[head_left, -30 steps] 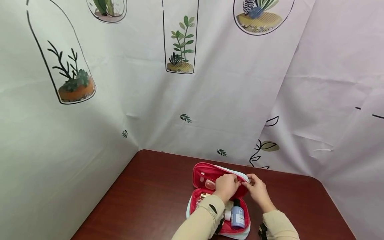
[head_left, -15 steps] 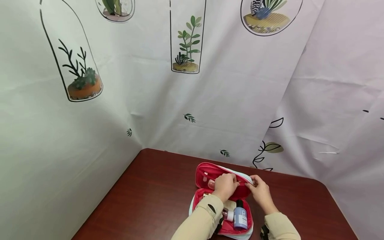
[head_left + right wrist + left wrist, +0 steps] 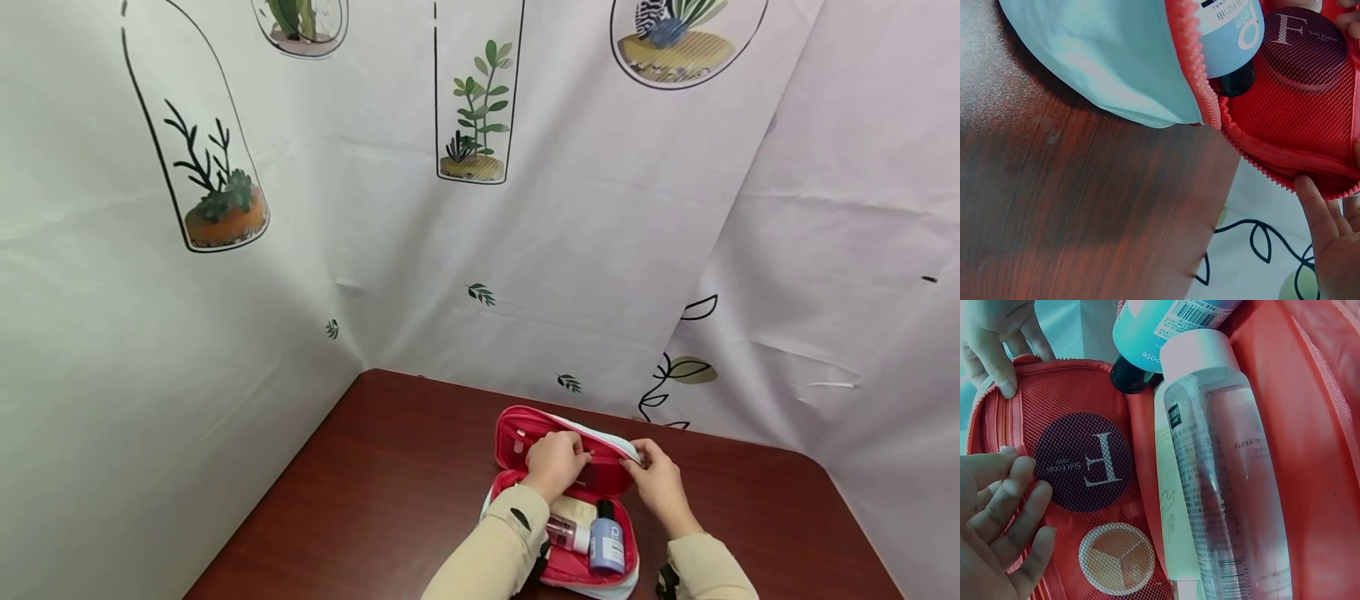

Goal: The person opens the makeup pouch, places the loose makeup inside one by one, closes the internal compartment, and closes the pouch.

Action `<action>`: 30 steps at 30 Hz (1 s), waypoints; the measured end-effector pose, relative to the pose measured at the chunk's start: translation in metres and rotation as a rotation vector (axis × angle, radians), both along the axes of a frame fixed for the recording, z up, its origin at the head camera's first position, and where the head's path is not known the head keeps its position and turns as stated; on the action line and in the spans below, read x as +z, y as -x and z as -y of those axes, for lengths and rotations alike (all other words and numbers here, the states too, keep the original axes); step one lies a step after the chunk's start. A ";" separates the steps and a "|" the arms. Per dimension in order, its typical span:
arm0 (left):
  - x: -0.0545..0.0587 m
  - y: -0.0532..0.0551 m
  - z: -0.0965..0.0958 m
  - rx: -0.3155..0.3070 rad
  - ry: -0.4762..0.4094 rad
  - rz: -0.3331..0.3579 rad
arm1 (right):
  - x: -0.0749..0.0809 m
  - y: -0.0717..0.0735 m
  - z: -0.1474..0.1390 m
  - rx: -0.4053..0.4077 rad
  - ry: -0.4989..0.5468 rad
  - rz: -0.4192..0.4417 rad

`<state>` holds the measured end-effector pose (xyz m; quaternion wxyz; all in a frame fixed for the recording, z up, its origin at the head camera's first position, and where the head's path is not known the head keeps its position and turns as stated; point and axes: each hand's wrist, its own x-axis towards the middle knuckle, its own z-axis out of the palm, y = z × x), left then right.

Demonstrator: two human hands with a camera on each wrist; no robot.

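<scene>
A pale blue cosmetic bag point(image 3: 624, 587) with a red lining lies unfolded, its lid point(image 3: 1310, 134) raised at the back. My left hand point(image 3: 553, 463) pinches the zipper pull point(image 3: 1007, 450) on the lid's mesh pocket. Inside that pocket show a dark round compact point(image 3: 1075, 478) marked F and a round palette point(image 3: 1129, 570) in three sections. My right hand point(image 3: 662, 485) grips the lid's right end, thumb inside the edge. In the bag's base lie a blue bottle point(image 3: 607, 546) with a black cap, a clear pinkish bottle point(image 3: 1235, 469) with a white cap, and a pale box point(image 3: 1175, 519).
The bag rests on a dark reddish-brown wooden table point(image 3: 390, 483). White cloth point(image 3: 405, 250) printed with plants in glass jars hangs behind it and along the left side.
Along the lid's pocket, my left hand has slid leftward with the zipper pull, away from my right hand. My right hand keeps its grip on the lid. The head view has turned slightly left.
</scene>
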<state>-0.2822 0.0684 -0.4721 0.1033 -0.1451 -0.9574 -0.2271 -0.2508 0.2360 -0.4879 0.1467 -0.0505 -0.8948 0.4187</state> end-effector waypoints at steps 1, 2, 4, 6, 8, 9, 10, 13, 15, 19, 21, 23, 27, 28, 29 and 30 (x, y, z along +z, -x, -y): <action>0.000 0.000 0.001 -0.007 -0.005 -0.007 | 0.000 0.000 0.000 -0.001 0.000 0.000; 0.000 0.000 0.001 -0.014 -0.010 -0.011 | 0.000 0.000 0.000 0.000 0.001 0.001; 0.000 0.000 0.002 -0.025 -0.020 -0.019 | 0.000 0.000 0.000 0.000 0.003 0.001; 0.000 0.001 0.003 -0.036 -0.032 -0.028 | 0.000 0.000 0.000 -0.002 0.004 0.000; -0.001 0.001 0.004 -0.043 -0.042 -0.033 | 0.000 0.000 0.000 -0.004 0.003 -0.001; -0.001 0.002 0.005 -0.046 -0.048 -0.030 | 0.000 -0.001 0.000 -0.005 0.002 -0.002; -0.002 0.002 0.005 -0.047 -0.053 -0.027 | 0.000 -0.001 0.000 -0.006 -0.001 -0.002; -0.003 0.003 0.006 -0.041 -0.067 -0.011 | 0.001 -0.001 0.001 -0.009 -0.002 0.002; -0.004 0.003 0.007 -0.032 -0.081 0.007 | 0.001 -0.001 0.001 -0.010 -0.001 0.008; -0.006 0.003 0.007 -0.019 -0.095 0.025 | 0.001 -0.002 0.001 -0.008 0.004 0.018; -0.007 0.003 0.007 -0.017 -0.098 0.034 | 0.001 -0.002 0.001 -0.008 0.001 0.018; -0.007 0.003 0.008 -0.014 -0.098 0.033 | 0.001 -0.002 0.000 -0.004 0.000 0.017; -0.008 0.004 0.012 0.010 -0.087 0.010 | 0.001 -0.002 0.000 -0.004 -0.005 0.010; -0.008 0.004 0.013 0.016 -0.082 0.002 | 0.001 -0.002 0.000 -0.004 -0.006 0.007; -0.008 0.005 0.014 0.023 -0.075 -0.005 | 0.001 -0.002 0.000 -0.007 -0.009 0.004; -0.008 0.006 0.015 0.027 -0.071 -0.017 | 0.001 -0.002 0.000 -0.009 -0.012 -0.001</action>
